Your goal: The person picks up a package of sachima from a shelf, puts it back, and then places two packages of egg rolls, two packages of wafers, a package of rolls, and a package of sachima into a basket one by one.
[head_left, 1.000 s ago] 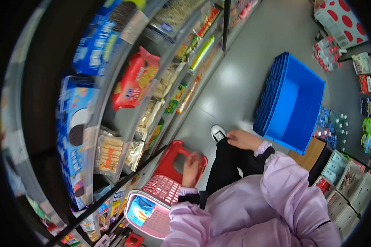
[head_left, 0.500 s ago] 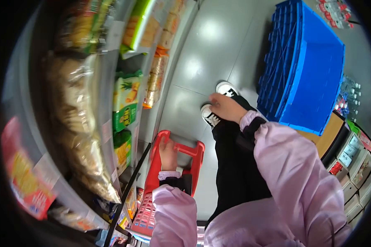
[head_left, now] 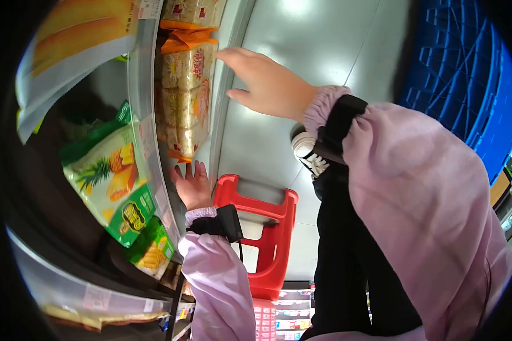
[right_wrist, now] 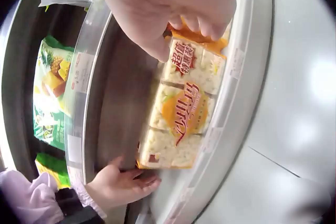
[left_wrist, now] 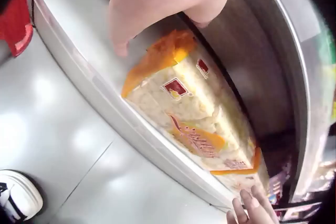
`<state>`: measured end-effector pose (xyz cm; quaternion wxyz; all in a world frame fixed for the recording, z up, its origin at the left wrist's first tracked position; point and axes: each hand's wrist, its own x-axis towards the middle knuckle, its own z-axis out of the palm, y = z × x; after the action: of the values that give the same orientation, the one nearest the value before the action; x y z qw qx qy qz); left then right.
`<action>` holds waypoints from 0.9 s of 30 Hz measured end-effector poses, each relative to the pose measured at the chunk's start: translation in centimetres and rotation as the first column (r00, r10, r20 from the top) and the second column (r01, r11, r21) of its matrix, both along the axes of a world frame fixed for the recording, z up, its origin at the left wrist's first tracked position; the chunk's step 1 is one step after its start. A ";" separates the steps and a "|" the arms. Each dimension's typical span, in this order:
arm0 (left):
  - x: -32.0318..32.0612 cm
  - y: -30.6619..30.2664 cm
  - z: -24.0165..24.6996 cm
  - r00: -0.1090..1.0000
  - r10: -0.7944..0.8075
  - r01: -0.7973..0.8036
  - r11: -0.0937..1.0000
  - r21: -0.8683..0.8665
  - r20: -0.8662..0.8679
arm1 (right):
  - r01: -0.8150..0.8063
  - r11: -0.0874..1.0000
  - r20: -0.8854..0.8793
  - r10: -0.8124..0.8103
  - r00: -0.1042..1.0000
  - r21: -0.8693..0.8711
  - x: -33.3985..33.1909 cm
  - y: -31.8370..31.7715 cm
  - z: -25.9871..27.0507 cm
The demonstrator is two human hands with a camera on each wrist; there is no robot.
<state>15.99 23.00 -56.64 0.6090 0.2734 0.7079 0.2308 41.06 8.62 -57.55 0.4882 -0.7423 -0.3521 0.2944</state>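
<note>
On the lowest shelf lies a long clear-and-orange pack of pale pastry blocks [head_left: 183, 94], with red Chinese print. My left hand [head_left: 192, 184] is at its near end, fingers spread and holding nothing. Near the far end my right hand [head_left: 267, 82] reaches in from the aisle side, fingers extended. In the right wrist view, the fingertips of the right hand [right_wrist: 173, 11] overlap the pack's orange end, while the left hand [right_wrist: 121, 184] lies just below the other end. The left wrist view shows the left hand [left_wrist: 168, 3] above the pack's orange wrapper end [left_wrist: 163, 53].
Another similar pack [head_left: 193, 11] lies farther along the shelf. Green pineapple-print bags [head_left: 116, 176] sit one shelf up. A red basket handle [head_left: 256, 204] stands right beside the left forearm. Blue crates [head_left: 461, 74] are on the right of the aisle; a shoe [head_left: 310, 153] is between.
The view has come down closer to the lower shelf. My left hand has left the red basket handle and moved to the pack; my right hand has swung left from over the legs toward it.
</note>
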 end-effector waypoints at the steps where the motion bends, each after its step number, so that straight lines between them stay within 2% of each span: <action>1: 0.6 0.7 -0.5 1.000 -0.005 0.005 0.999 0.046 0.009 | 0.000 1.000 0.046 0.000 0.999 0.011 0.3 1.3 0.0; 4: 1.1 3.3 -2.0 0.984 -0.055 0.055 0.998 0.002 0.170 | 0.100 0.995 -0.033 -0.101 0.994 -0.017 0.9 4.5 -1.0; 6: 1.9 4.3 -2.5 0.964 -0.083 0.094 0.995 -0.034 0.254 | 0.185 0.980 0.069 -0.190 0.979 0.070 0.9 6.2 -2.4; 7: 2.4 4.6 -2.6 0.964 -0.124 0.130 0.991 -0.010 0.236 | 0.223 0.968 0.115 -0.236 0.965 0.112 0.9 6.6 -2.9; 10: 2.4 5.4 -3.7 0.960 -0.228 0.225 0.974 0.035 0.165 | 0.150 0.988 0.254 -0.155 0.955 0.039 1.4 6.9 -2.5; 13: 1.2 6.2 -5.0 0.960 -0.268 0.266 0.963 0.034 0.080 | 0.196 0.980 0.267 -0.183 0.946 -0.022 1.1 7.8 -2.8; 18: 3.1 5.3 -4.1 0.976 -0.210 0.208 0.977 -0.040 -0.050 | 0.209 0.977 0.138 -0.201 0.970 -0.049 0.1 8.1 -2.9; 21: 1.5 6.1 -4.9 0.967 -0.254 0.254 0.967 -0.004 -0.008 | 0.195 0.979 0.110 -0.188 0.976 -0.055 0.0 8.3 -2.8; 22: 1.2 6.0 -4.6 0.969 -0.244 0.244 0.970 -0.014 -0.045 | 0.185 0.981 0.107 -0.178 0.978 -0.061 -0.1 8.2 -2.8; 25: 0.5 5.4 -3.7 0.969 -0.205 0.204 0.979 -0.022 -0.139 | 0.083 0.994 0.062 -0.079 0.995 -0.066 -0.9 8.1 -3.1; 26: 0.4 5.2 -3.6 0.968 -0.190 0.191 0.982 -0.007 -0.163 | 0.009 0.996 0.019 -0.007 1.000 -0.085 -1.1 8.1 -3.1; 27: 0.1 5.1 -3.4 0.967 -0.173 0.177 0.984 0.006 -0.187 | 0.000 0.997 -0.029 -0.003 1.000 -0.075 -1.1 8.0 -3.1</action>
<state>16.13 28.10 -60.06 0.5550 0.3622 0.7321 0.1576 39.95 16.64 -60.64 0.4650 -0.7562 -0.3331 0.3177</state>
